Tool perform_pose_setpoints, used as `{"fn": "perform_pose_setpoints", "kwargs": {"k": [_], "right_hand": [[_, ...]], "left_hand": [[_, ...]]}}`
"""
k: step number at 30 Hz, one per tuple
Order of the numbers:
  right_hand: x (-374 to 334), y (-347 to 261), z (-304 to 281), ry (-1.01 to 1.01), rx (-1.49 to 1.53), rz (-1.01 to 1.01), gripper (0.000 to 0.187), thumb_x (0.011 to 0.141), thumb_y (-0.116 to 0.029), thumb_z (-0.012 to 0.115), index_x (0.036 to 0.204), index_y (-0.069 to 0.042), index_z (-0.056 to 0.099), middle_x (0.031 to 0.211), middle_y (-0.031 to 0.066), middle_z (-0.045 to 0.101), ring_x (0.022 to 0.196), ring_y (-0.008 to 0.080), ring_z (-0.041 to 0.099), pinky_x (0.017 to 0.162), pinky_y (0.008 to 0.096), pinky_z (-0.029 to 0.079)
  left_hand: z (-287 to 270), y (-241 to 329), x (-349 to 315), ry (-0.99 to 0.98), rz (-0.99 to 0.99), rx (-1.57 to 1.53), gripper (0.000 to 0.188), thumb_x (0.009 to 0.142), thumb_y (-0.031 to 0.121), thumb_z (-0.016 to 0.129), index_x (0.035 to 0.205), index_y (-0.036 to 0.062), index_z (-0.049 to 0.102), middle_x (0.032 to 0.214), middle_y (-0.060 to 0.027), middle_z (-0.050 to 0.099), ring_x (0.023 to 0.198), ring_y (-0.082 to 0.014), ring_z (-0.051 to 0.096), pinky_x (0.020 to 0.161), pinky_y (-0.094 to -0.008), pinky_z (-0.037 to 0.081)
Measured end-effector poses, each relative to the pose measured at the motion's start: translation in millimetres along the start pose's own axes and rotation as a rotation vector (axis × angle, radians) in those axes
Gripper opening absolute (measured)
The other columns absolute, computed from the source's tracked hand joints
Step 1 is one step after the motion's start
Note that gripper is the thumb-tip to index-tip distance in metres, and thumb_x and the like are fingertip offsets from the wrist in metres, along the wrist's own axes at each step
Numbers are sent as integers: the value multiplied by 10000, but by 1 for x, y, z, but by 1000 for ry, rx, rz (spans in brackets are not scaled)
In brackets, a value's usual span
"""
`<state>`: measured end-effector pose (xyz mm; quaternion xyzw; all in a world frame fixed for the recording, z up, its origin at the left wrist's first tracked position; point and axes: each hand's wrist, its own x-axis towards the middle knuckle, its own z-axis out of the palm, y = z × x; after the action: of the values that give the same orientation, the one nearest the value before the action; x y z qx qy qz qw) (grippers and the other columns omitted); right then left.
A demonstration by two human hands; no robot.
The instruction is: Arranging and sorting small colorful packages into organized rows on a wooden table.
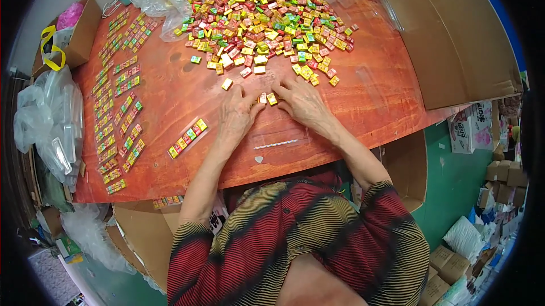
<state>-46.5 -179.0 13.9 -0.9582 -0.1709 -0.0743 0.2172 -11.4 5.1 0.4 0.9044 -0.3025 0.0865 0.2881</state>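
Note:
My left hand (237, 112) is over the middle of the red-brown table, thumb and fingers closed at a small box with a pale top (263, 98). Just to its right, a small yellow box (272, 99) sits at the fingertips of my right hand (301, 100), whose fingers are curled in. The two boxes stand side by side between my hands. Ahead of them spreads a big heap of small red, yellow and green boxes (255, 22). A clear flat plastic tray (278, 138) lies nearer to me. Left of my left forearm is a filled row of boxes (187, 138) in clear plastic.
Several filled rows (105, 119) line the table's left side. Clear plastic bags (51, 119) hang beyond that edge, below an open carton (85, 34). A large cardboard box (454, 28) stands at the right. Cartons and bags (454, 260) cover the floor at lower right.

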Motion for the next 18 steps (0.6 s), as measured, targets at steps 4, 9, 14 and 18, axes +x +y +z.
{"fn": "perform_pose_setpoints", "kwargs": {"k": [4, 9, 14, 18], "right_hand": [[-10, -1, -10, 70, 34, 98, 342, 708, -138, 658, 1005, -58, 510, 910, 125, 507, 851, 305, 527, 683, 389, 443], [-18, 7, 3, -41, -3, 256, 295, 757, -115, 612, 1025, -45, 511, 937, 173, 507, 878, 331, 533, 680, 410, 451], [-11, 7, 3, 0, 101, 386, 285, 790, -119, 577, 1047, -25, 496, 916, 197, 497, 851, 359, 527, 676, 423, 449], [-9, 6, 4, 74, 148, 338, 350, 782, -147, 589, 1078, -7, 465, 912, 210, 491, 815, 392, 529, 669, 440, 446]], "left_hand": [[1, -2, 0, -29, -6, -5, 300, 664, 216, 704, 934, 101, 641, 766, -109, 455, 733, -266, 513, 622, -377, 426], [0, 0, -1, -29, 3, 18, 298, 666, 215, 703, 931, 94, 640, 762, -109, 454, 731, -267, 514, 619, -378, 427], [1, -1, -1, -25, -28, -12, 312, 661, 198, 708, 944, 88, 638, 765, -110, 461, 729, -268, 518, 615, -380, 428], [0, 0, 2, -27, -1, 6, 316, 660, 193, 709, 949, 88, 637, 767, -107, 462, 727, -268, 519, 614, -380, 429]]}}
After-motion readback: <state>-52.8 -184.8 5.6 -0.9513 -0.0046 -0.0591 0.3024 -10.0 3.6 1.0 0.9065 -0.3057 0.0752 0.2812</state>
